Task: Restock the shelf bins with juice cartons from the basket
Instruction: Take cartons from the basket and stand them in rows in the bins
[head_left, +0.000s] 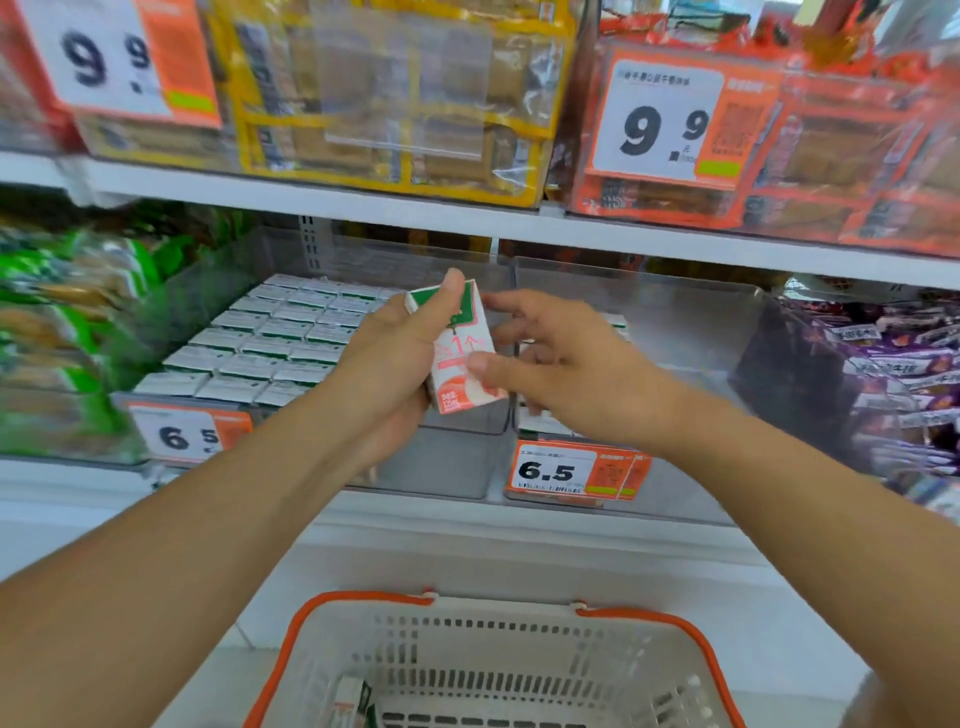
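My left hand (395, 358) grips a small pink, white and green juice carton (460, 358), held upright in front of the middle shelf. My right hand (550, 358) reaches in from the right; its thumb touches the carton's lower right side and the fingers spread behind it. Behind the hands sits a clear shelf bin (457, 457) filled on its left with rows of cartons (270, 343). A second clear bin (691, 332) to the right holds a few cartons, mostly hidden by my right hand. Below, a white basket with orange handles (291, 639) holds one carton (353, 701) at its bottom left.
Price tags reading 6.5 (556, 470) hang on the bin fronts. Green snack bags (62, 322) fill the shelf to the left, purple packs (893, 374) to the right. The shelf above (467, 218) carries yellow and orange biscuit packs with 9.9 tags.
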